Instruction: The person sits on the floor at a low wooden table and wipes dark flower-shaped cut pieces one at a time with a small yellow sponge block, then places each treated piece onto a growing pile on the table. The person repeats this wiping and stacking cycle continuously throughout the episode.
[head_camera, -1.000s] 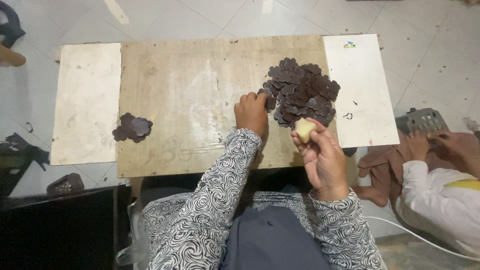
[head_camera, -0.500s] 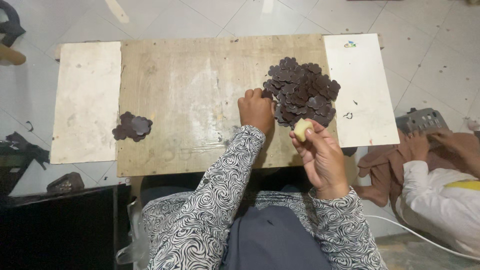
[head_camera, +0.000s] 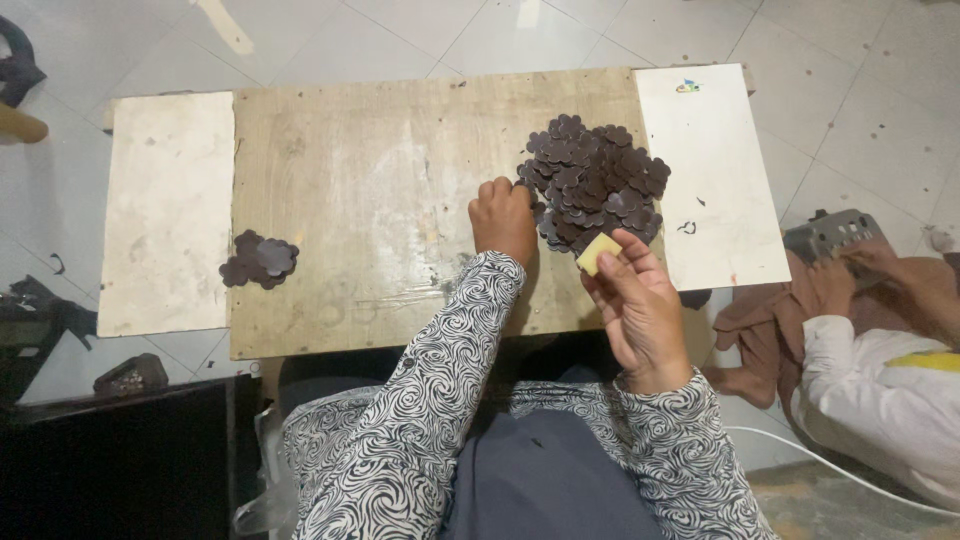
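A heap of several dark brown flower-shaped cutouts (head_camera: 596, 178) lies on the wooden board (head_camera: 380, 180), right of centre. My left hand (head_camera: 505, 218) rests fingers-down at the heap's left edge, touching the nearest pieces; whether it grips one is hidden. My right hand (head_camera: 636, 300) hovers at the board's front edge below the heap and pinches a small pale yellow block (head_camera: 598, 252) between thumb and fingers. A small cluster of the same dark cutouts (head_camera: 260, 260) sits at the board's left side.
White panels flank the board on the left (head_camera: 165, 210) and right (head_camera: 712, 170). Another person in a white sleeve (head_camera: 880, 370) sits at the right with a grey object (head_camera: 830, 232). Dark furniture (head_camera: 110, 460) stands at lower left. Tiled floor surrounds everything.
My right hand has drifted slightly down and right with the yellow block. My left hand has stayed at the heap's left edge.
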